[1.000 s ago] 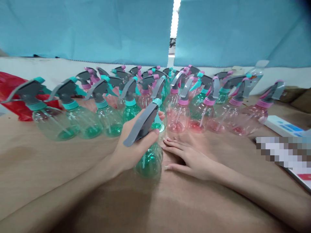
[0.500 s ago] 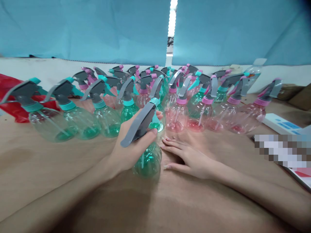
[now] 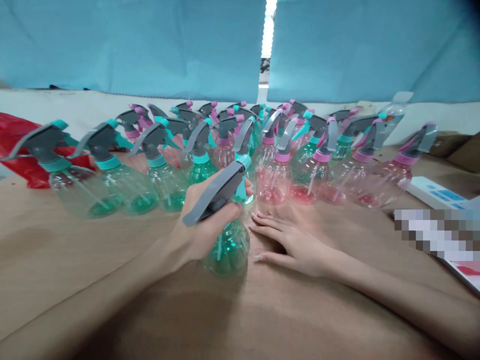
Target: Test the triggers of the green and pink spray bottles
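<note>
My left hand [image 3: 202, 220] is wrapped round the neck of a green spray bottle [image 3: 227, 247] with a grey trigger head and teal collar. The bottle stands on the brown table [image 3: 75, 260] just in front of me, tilted a little. My right hand [image 3: 292, 240] lies flat on the table beside the bottle, fingers stretched out toward it, holding nothing. Behind both hands stand several green spray bottles [image 3: 165, 180] on the left and several pink spray bottles [image 3: 277, 180] on the right, all with grey triggers.
A red plastic bag [image 3: 18, 150] lies at the far left. A white box with blue marks [image 3: 438, 195] and a blurred flat item [image 3: 435, 235] sit at the right edge. A blue curtain [image 3: 131, 45] hangs behind the table.
My left hand has turned the green bottle slightly, swinging its trigger a bit to the left. My right hand has stayed flat in place.
</note>
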Available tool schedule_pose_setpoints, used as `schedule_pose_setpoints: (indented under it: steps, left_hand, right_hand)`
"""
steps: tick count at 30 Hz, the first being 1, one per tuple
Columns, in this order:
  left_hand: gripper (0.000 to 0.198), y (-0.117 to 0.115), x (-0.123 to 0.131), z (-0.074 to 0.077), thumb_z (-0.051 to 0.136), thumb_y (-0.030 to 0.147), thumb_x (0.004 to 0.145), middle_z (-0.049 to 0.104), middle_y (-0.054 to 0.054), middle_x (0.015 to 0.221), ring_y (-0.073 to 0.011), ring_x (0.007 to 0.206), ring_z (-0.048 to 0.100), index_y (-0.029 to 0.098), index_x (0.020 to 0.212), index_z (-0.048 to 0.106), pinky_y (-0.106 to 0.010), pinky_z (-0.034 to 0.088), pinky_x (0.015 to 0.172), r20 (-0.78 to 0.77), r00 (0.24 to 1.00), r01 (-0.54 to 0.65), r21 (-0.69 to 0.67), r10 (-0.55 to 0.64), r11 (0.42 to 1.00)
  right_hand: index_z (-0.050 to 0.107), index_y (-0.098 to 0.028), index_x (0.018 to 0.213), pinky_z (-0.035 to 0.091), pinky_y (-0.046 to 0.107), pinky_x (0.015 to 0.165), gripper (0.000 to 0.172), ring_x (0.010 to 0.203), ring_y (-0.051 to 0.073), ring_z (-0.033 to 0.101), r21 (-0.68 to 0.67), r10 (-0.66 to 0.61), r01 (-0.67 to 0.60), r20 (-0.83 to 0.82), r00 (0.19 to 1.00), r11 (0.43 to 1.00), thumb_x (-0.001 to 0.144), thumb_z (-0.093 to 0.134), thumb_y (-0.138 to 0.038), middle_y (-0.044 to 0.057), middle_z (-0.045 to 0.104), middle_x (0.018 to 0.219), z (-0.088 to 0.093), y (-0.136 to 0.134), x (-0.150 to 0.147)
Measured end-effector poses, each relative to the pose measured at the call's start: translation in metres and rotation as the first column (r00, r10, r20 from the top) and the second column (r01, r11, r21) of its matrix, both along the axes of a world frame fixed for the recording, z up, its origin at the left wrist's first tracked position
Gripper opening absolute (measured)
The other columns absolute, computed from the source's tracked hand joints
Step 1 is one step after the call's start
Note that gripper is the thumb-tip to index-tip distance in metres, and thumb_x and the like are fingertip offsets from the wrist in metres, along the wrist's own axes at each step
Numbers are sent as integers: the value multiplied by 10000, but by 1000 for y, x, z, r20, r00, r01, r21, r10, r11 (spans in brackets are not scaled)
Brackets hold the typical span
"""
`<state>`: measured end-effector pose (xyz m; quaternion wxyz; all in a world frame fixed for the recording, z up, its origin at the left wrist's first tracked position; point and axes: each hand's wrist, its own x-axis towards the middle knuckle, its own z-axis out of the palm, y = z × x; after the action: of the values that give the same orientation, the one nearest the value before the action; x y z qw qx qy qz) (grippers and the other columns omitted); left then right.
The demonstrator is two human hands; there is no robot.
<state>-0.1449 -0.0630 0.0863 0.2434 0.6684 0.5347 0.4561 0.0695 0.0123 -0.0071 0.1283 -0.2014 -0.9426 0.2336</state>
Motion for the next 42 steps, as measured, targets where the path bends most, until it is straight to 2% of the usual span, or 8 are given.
schedule_pose_setpoints:
  steps: [5, 10, 12, 15, 18, 23, 31, 42]
  left_hand:
    - [147, 1, 1, 0, 500, 170, 789, 528, 20, 784, -159, 691, 504, 255, 882, 575, -311, 346, 621, 16, 998, 54, 51, -55, 997]
    - [102, 2, 1, 0, 519, 184, 792, 578, 8, 863, -169, 767, 532, 237, 865, 566, -310, 394, 690, 47, 998, 42, 60, -45, 997]
    - [93, 1, 2, 2, 527, 207, 799, 571, 14, 819, -161, 713, 519, 241, 876, 566, -302, 382, 641, 35, 999, 31, 31, -32, 999]
    - [95, -1, 6, 4, 531, 245, 817, 495, 40, 660, -156, 610, 488, 248, 909, 555, -291, 331, 550, -12, 999, -51, -10, 51, 999]
    - [107, -1, 9, 5, 538, 233, 812, 479, 48, 633, -155, 580, 484, 246, 917, 546, -292, 345, 543, -56, 992, -117, 9, 117, 993]
    - [261, -1, 11, 5, 526, 196, 781, 502, 43, 654, -159, 579, 493, 252, 1034, 563, -296, 394, 556, -40, 995, -92, 23, 92, 996]
    - [288, -2, 11, 6, 529, 198, 776, 507, 42, 659, -159, 571, 476, 257, 1056, 566, -299, 382, 558, -33, 995, -91, 5, 91, 996]
    - [279, -1, 11, 7, 543, 194, 762, 547, 36, 655, -176, 571, 509, 268, 1029, 570, -316, 395, 563, -20, 997, -77, -7, 77, 997]
  right_hand:
    - [410, -211, 1467, 275, 506, 1161, 704, 1427, 294, 296, 2, 5, -5, 6, 1000, 1000, 899, 509, -615, 90, 358, 1540, -1, 0, 0]
    - [408, -183, 1465, 257, 491, 1170, 730, 1433, 280, 285, 14, 5, -5, 39, 999, 1000, 898, 487, -636, 92, 341, 1547, -1, 1, -1]
    - [409, -184, 1465, 256, 488, 1170, 726, 1433, 279, 284, 14, 6, -7, 43, 999, 1000, 901, 483, -635, 92, 341, 1547, 0, 1, -1]
    - [405, -198, 1468, 261, 500, 1166, 716, 1429, 284, 293, 5, 2, -2, 35, 999, 1000, 901, 492, -627, 92, 347, 1544, 1, 0, -1]
    - [399, -197, 1471, 272, 513, 1159, 718, 1425, 291, 302, 1, 4, -4, 34, 999, 1000, 902, 493, -624, 105, 351, 1539, 2, 0, 0]
    - [401, -225, 1470, 283, 530, 1149, 688, 1423, 300, 304, 2, 17, -17, 0, 1000, 1000, 905, 510, -601, 100, 358, 1536, 0, 1, 0]
    - [413, -178, 1462, 282, 520, 1152, 713, 1418, 297, 317, 18, 14, -15, 30, 999, 1000, 907, 488, -619, 118, 357, 1534, 2, 0, -1]
    - [416, -203, 1461, 284, 524, 1150, 695, 1418, 298, 317, 18, 11, -11, 16, 1000, 1000, 905, 502, -610, 110, 365, 1531, 2, 0, -1]
